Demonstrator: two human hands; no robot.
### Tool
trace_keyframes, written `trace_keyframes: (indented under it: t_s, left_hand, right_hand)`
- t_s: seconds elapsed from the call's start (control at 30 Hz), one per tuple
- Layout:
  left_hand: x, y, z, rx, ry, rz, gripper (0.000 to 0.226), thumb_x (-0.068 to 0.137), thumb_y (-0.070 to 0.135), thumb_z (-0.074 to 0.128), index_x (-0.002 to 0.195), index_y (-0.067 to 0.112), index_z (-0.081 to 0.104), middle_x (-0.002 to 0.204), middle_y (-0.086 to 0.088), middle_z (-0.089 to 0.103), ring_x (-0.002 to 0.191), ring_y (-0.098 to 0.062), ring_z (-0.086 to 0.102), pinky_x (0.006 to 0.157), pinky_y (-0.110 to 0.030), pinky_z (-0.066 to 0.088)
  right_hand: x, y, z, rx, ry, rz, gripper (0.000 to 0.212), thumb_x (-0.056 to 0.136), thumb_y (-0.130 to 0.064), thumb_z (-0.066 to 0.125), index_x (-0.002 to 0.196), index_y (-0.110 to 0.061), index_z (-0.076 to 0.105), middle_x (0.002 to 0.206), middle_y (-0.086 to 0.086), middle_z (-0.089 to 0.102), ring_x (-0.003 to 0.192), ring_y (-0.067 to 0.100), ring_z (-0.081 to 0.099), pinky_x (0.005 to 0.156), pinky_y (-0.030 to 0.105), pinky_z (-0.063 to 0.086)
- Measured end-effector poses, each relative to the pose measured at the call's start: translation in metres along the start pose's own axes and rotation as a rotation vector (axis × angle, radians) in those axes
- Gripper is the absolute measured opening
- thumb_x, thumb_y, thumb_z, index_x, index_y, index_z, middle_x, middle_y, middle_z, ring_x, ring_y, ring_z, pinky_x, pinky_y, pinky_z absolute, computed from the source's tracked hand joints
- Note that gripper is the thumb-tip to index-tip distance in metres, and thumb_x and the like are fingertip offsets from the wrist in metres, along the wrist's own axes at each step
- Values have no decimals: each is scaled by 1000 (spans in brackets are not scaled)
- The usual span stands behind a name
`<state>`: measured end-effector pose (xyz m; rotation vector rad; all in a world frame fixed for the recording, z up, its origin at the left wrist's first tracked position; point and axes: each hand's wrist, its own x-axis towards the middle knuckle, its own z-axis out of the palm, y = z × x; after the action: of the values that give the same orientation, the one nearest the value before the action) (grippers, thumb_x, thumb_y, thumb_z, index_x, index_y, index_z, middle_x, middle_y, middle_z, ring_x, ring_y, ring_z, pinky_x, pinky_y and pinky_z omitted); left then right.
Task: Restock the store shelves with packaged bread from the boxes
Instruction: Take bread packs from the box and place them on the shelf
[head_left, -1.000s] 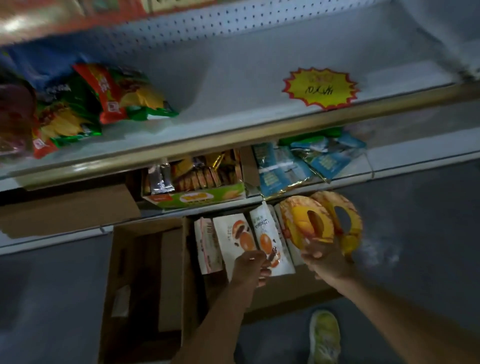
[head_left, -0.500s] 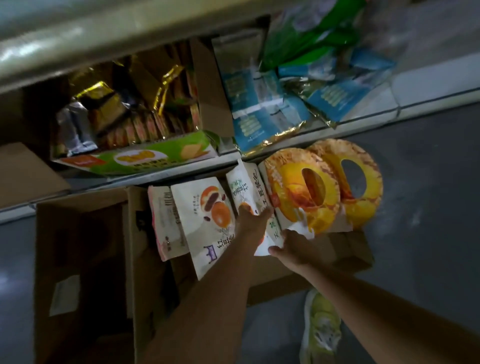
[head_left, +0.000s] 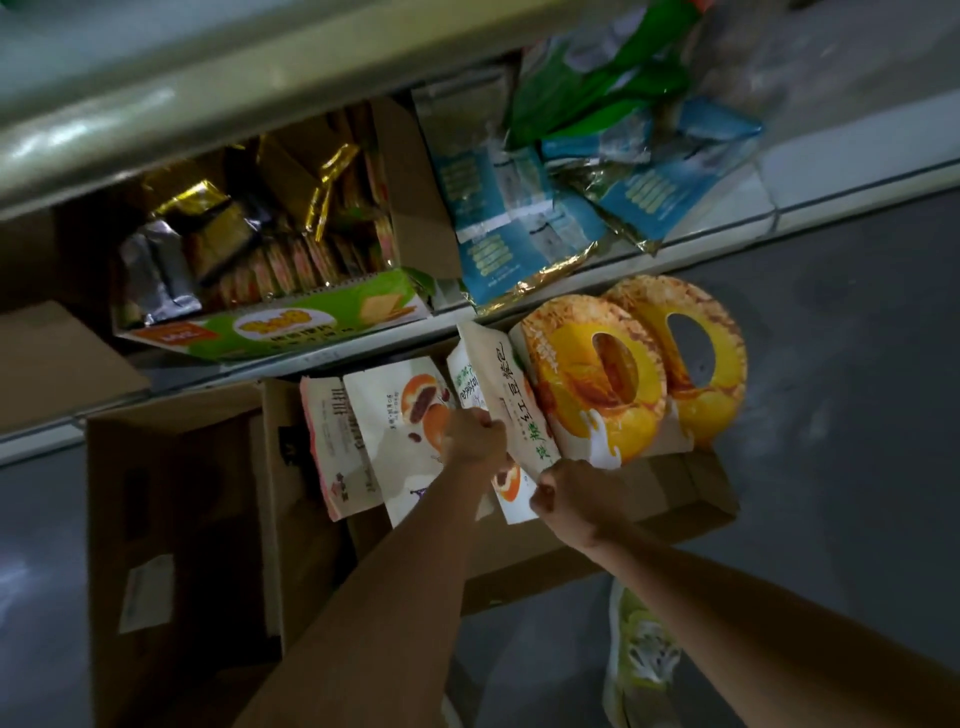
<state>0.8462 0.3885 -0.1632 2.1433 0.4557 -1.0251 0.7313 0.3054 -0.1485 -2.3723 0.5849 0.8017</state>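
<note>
Two hands are seen at the row of bread packs in the box (head_left: 649, 499). A white pack (head_left: 498, 395) is now gripped by both: the right hand (head_left: 574, 499), fisted at its lower edge, was open half a second ago, and the left hand (head_left: 475, 434) is curled round its left side. Beyond, the shelf (head_left: 779, 197) looms closer.

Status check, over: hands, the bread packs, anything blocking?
Left hand and right hand both gripping the white bread pack standing in the box. Ring-shaped packs beside it. Nothing blocking.
</note>
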Motion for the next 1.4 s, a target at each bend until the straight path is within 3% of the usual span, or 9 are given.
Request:
trace_keyframes:
  t_s: [0.13, 0.43, 0.6, 0.83, 0.93, 1.07, 1.13, 1.27, 1.4]
  left_hand:
    - [-38, 17, -25, -91, -6, -1, 5, 92, -2, 60, 92, 2, 63, 110, -24, 70, 71, -33, 74, 57, -39, 62]
    - [-153, 101, -92, -367, -65, 15, 11, 92, -5, 57, 82, 1, 61, 90, -22, 73, 64, -27, 74, 61, -35, 62]
    - [-232, 164, -142, -561, -151, 77, 7, 88, -9, 60, 93, -12, 62, 78, -25, 71, 59, -28, 73, 58, -35, 62]
    - [-338, 237, -229, -622, -203, 257, 13, 91, -4, 59, 79, -8, 58, 56, -16, 68, 47, -21, 68, 54, -31, 61]
    - [-386, 261, -265, -660, -222, 364, 10, 89, -4, 59, 80, -7, 58, 58, -18, 68, 48, -20, 68, 52, -30, 60]
    - [-456, 277, -312, -701, -246, 508, 9, 91, 4, 62, 86, -3, 65, 78, -18, 74, 60, -21, 70, 62, -31, 60]
    - [-482, 276, -340, -693, -192, 611, 18, 93, 18, 65, 95, 0, 69, 89, -15, 76, 67, -22, 71, 62, -29, 58]
    - [-497, 264, -404, -783, 246, 741, 27, 96, 31, 63, 89, 6, 65, 73, -6, 68, 62, -20, 61, 53, -27, 49]
    - [-489, 253, -441, -673, 295, 595, 48, 98, 53, 48, 98, 7, 60, 100, -13, 60, 88, -27, 57, 89, -43, 51]
  right_hand:
    - [-36, -21, -34, -57, 66, -49, 26, 92, -34, 52, 109, -17, 60, 123, -1, 65, 97, 15, 66, 66, 21, 44]
    - [-124, -46, -123, -103, 288, -53, 38, 94, -31, 53, 131, -29, 51, 127, -5, 61, 109, 14, 60, 80, 27, 54]
    - [-167, -63, -202, 234, 377, -48, 20, 98, -24, 54, 108, -21, 70, 96, 2, 73, 85, 20, 69, 58, 19, 50]
    - [-239, -130, -316, 527, 630, -154, 24, 98, -20, 56, 105, -2, 70, 101, 15, 70, 93, 27, 64, 78, 34, 47]
    - [-278, -167, -363, 673, 740, -207, 25, 97, -21, 57, 101, -1, 70, 98, 14, 70, 91, 24, 63, 76, 28, 44]
    - [-326, -209, -417, 753, 776, -251, 27, 97, -26, 57, 90, -3, 71, 89, 15, 71, 84, 29, 66, 80, 41, 51]
    - [-350, -226, -441, 784, 772, -293, 32, 97, -27, 56, 83, -1, 69, 84, 17, 71, 77, 29, 66, 76, 39, 52]
    - [-398, -252, -483, 878, 780, -354, 29, 99, -31, 52, 84, -11, 69, 80, 8, 71, 70, 20, 68, 68, 29, 54]
    - [-426, -262, -514, 937, 759, -423, 30, 98, -37, 53, 93, -13, 71, 87, 12, 74, 81, 29, 72, 79, 41, 57]
